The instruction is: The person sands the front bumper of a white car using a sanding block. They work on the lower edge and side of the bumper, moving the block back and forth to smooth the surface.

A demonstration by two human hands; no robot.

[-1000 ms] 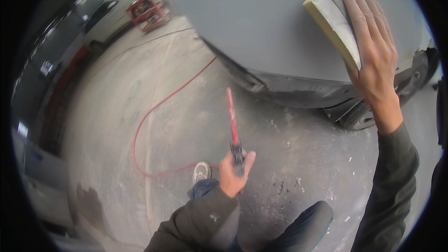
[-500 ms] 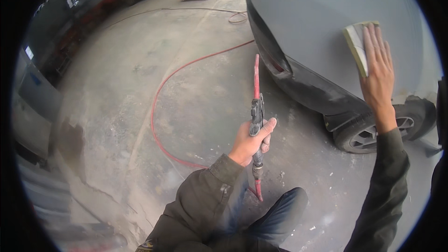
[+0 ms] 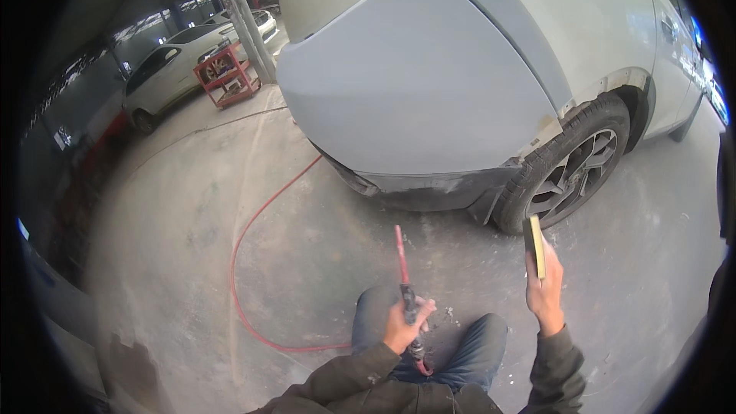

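The right hand [image 3: 547, 291] has left the gray bumper [image 3: 391, 100], gripping the yellow-edged pad [image 3: 539, 249] off the bumper's lower right corner; rubbing seems paused. The left hand [image 3: 399, 331] grips the red-tipped blow gun [image 3: 409, 299].

The left hand [image 3: 399, 330] grips an air gun [image 3: 409, 299], its red nozzle pointing up toward the car. The right hand [image 3: 547, 295] holds a yellow-edged pad [image 3: 538, 249], apart from the grey bumper [image 3: 399, 84] and showing just below the wheel [image 3: 575, 172]. A red hose [image 3: 233, 268] curves over the floor [image 3: 176, 245]. Beyond stand a red trolley [image 3: 228, 77], a pillar [image 3: 244, 23] and another car [image 3: 172, 77].
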